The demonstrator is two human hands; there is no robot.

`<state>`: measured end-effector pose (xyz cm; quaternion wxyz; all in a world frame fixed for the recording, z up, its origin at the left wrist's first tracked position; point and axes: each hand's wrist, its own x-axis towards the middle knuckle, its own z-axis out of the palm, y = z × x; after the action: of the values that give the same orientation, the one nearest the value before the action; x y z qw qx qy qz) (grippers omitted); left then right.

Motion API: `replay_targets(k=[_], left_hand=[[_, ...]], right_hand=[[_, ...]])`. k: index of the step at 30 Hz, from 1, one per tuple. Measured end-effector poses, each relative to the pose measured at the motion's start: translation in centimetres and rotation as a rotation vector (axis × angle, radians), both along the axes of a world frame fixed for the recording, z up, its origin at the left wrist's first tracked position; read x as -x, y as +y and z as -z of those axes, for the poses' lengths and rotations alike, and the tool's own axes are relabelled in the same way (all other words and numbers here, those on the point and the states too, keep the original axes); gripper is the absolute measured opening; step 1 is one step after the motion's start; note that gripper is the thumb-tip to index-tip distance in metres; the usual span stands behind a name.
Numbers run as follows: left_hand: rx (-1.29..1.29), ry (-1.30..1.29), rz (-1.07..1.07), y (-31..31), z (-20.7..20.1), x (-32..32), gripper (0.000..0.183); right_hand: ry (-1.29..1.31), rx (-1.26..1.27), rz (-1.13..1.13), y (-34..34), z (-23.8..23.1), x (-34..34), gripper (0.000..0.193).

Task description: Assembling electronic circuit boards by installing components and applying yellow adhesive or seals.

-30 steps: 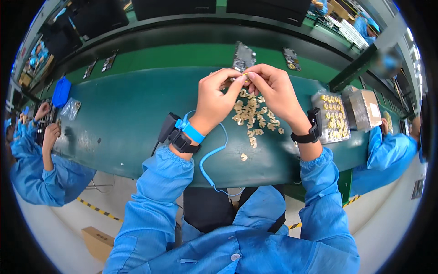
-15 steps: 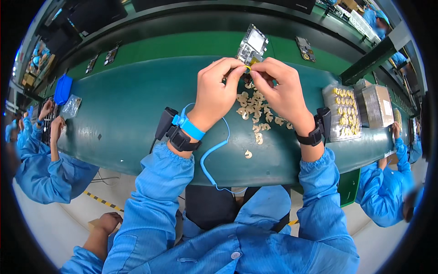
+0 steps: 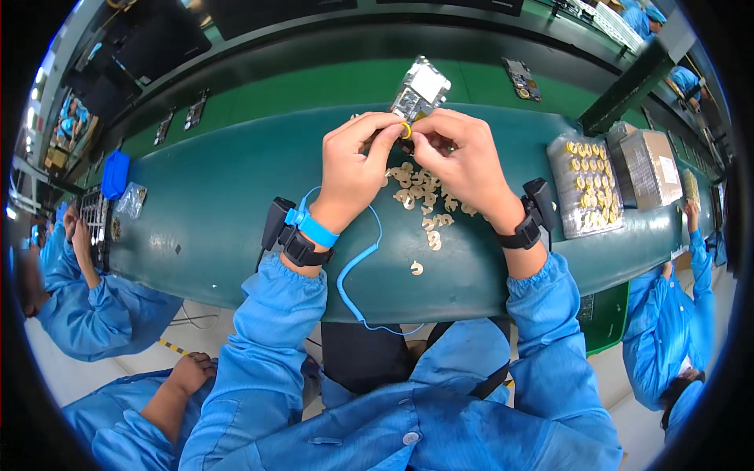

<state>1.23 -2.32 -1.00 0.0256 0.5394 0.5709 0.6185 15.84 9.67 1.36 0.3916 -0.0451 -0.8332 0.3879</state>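
Observation:
A small round yellow part [image 3: 406,130] is pinched upright between the fingertips of my left hand [image 3: 351,161] and my right hand [image 3: 465,157]. Both hands are closed, and the fingers cover much of the part. Just beyond the fingertips is a circuit board [image 3: 419,88] with a bright silver plate, its near end hidden by my hands. Beneath and nearer than my hands lies a loose pile of cream, notched discs [image 3: 425,188]. A single cream disc [image 3: 417,268] lies apart, closer to the table's front edge.
To the right, a clear plastic tray [image 3: 562,206] holds rows of round yellow parts, beside a cardboard box [image 3: 653,169]. More circuit boards [image 3: 521,79] rest at the back. A coiled blue cord [image 3: 349,271] runs from my left wristband. Co-workers in blue sit on both sides.
The view has shifted slightly. My hands, still together around the yellow part, have come a little left and nearer. At the left, a co-worker's hands have drawn together.

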Motion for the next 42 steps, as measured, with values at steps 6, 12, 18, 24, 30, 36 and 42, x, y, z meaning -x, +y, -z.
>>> replay_targets(k=[6,12,18,24,30,36,42], left_hand=[[0.068,-0.027,0.013,0.0,0.6,0.0,0.016],[-0.013,0.045,0.077,0.0,0.0,-0.3,0.017],[0.073,-0.138,0.086,-0.4,-0.6,-0.8,0.017],[0.003,-0.353,0.083,-0.7,-0.7,0.0,0.019],[-0.006,-0.339,0.047,-0.3,-0.7,0.2,0.021],[-0.010,-0.342,0.035,-0.2,-0.9,0.2,0.020],[0.082,-0.317,0.107,-0.2,0.0,-0.7,0.018]], right_hand=[[0.037,0.054,0.046,-0.1,0.1,0.0,0.009],[0.095,0.062,0.037,0.0,0.5,0.3,0.009],[0.087,0.028,0.040,-0.4,0.3,0.1,0.009],[0.138,0.062,0.089,-0.2,-0.2,-0.6,0.003],[0.108,0.212,0.212,1.4,0.1,-0.9,0.024],[0.213,0.045,0.208,0.8,-0.2,0.5,0.016],[0.123,-0.049,0.083,0.2,0.5,-0.1,0.014]])
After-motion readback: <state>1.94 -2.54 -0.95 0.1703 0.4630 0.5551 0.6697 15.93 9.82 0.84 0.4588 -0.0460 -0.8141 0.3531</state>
